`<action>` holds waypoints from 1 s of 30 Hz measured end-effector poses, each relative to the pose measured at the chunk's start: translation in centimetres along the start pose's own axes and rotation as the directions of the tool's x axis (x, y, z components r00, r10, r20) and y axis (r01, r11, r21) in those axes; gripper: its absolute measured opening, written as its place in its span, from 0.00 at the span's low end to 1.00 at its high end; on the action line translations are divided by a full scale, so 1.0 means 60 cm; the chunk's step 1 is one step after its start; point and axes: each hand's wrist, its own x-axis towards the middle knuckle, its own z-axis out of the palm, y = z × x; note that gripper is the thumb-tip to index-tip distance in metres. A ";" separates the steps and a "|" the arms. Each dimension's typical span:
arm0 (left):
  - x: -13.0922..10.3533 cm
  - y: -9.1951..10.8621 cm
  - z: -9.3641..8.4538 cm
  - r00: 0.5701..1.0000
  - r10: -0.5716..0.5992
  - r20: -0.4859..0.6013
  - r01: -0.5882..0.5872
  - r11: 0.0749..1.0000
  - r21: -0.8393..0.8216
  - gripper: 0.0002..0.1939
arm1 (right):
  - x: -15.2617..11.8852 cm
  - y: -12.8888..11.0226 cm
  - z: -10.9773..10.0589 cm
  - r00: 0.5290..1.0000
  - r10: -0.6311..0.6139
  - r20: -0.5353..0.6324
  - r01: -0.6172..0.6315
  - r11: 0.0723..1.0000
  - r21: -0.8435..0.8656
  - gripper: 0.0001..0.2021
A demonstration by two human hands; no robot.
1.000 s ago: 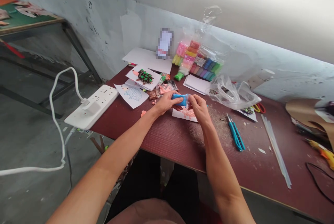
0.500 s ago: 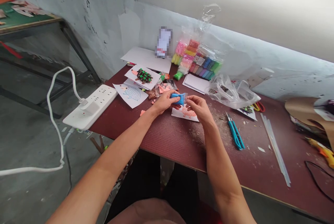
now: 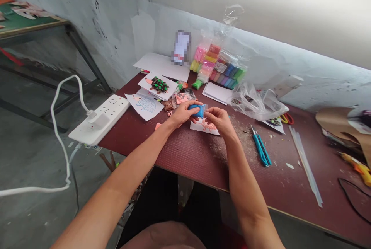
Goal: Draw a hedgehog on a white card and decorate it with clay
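Above the dark red table point(image 3: 185, 156), my left hand point(image 3: 183, 113) holds a small clear packet of blue clay point(image 3: 196, 111) between thumb and fingers. The fingers of my right hand point(image 3: 215, 117) pinch the clear edge at the packet's right end. Under the hands lies a paper with an orange hedgehog drawing point(image 3: 208, 127), partly covered. To the left are a paper with a blue hedgehog drawing point(image 3: 145, 104) and a card with a green and dark hedgehog point(image 3: 159, 85). Opened bags of pink and brown clay point(image 3: 181, 98) sit just behind my left hand.
Colourful clay packs point(image 3: 220, 67) lean by the wall near a phone point(image 3: 181, 48). A plastic bag point(image 3: 256, 104), teal cutter point(image 3: 261, 148), clear glue sticks point(image 3: 305, 166) and yellow glue gun point(image 3: 358, 167) are on the right; a power strip point(image 3: 101, 119) juts out at left.
My right hand has shifted very slightly left and down at the packet's edge. The packet stays in my left hand, and the view has moved a little.
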 end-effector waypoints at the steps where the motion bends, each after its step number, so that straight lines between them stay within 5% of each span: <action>1: -0.001 0.002 0.001 1.000 -0.001 0.000 0.001 1.000 -0.004 0.10 | 0.000 0.001 0.001 1.000 -0.007 -0.004 0.007 1.000 -0.003 0.21; 9: -0.005 0.013 0.001 0.999 -0.002 -0.046 0.001 0.999 -0.038 0.10 | -0.004 -0.003 0.015 0.999 -0.009 0.040 0.006 0.997 0.072 0.27; 16: -0.002 0.014 -0.002 1.000 0.000 0.028 0.004 0.991 -0.134 0.11 | -0.007 -0.009 0.023 0.993 0.059 0.102 -0.086 0.956 0.281 0.28; 30: -0.001 0.015 -0.004 1.000 -0.011 -0.020 0.009 0.996 -0.091 0.07 | -0.011 -0.014 0.026 0.998 0.037 0.044 -0.045 0.980 0.195 0.26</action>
